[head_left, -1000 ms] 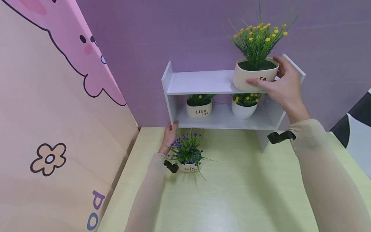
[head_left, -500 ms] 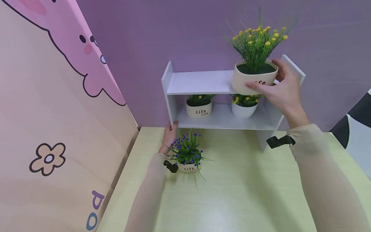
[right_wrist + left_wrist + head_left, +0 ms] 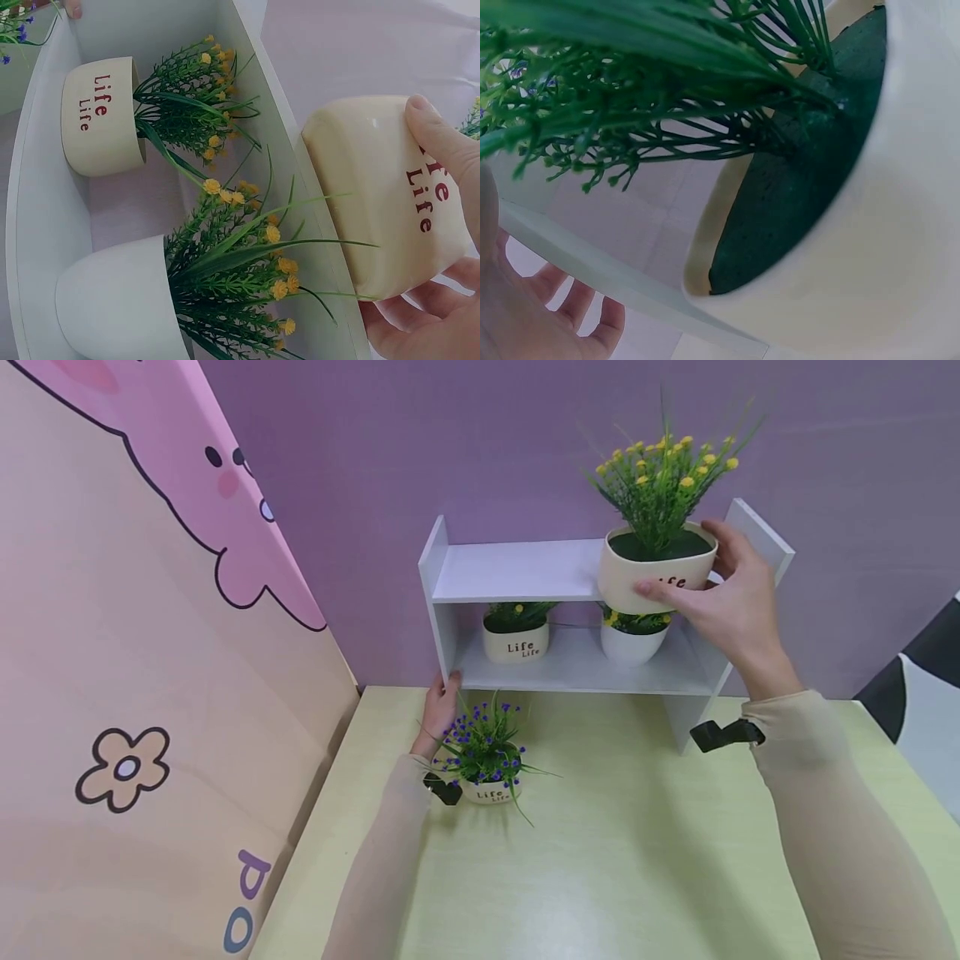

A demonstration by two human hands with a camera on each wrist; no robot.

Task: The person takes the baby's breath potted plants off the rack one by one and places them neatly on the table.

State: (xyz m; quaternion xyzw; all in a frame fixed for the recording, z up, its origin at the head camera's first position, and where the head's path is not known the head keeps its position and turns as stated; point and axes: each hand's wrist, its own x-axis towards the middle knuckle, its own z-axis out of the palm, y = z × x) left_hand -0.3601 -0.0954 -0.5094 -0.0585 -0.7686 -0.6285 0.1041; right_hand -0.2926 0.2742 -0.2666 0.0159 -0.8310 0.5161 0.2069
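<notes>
Our right hand [image 3: 733, 606] pinches a cream oval yellow-flowered pot [image 3: 654, 570], our left hand [image 3: 437, 714] grips a white shelf [image 3: 517, 572], cream and white pots [image 3: 516, 647] [image 3: 633, 647] shelved, one blue-flowered pot [image 3: 487, 792] unshelved.

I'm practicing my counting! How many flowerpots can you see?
4: one cream pot in the right hand, another cream pot and a white pot on the lower shelf, and a blue-flowered pot on the table.

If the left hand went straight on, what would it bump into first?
Most likely the white shelf: the left hand grips its side. Past that looks like purple wall, though how far is unclear.
</notes>
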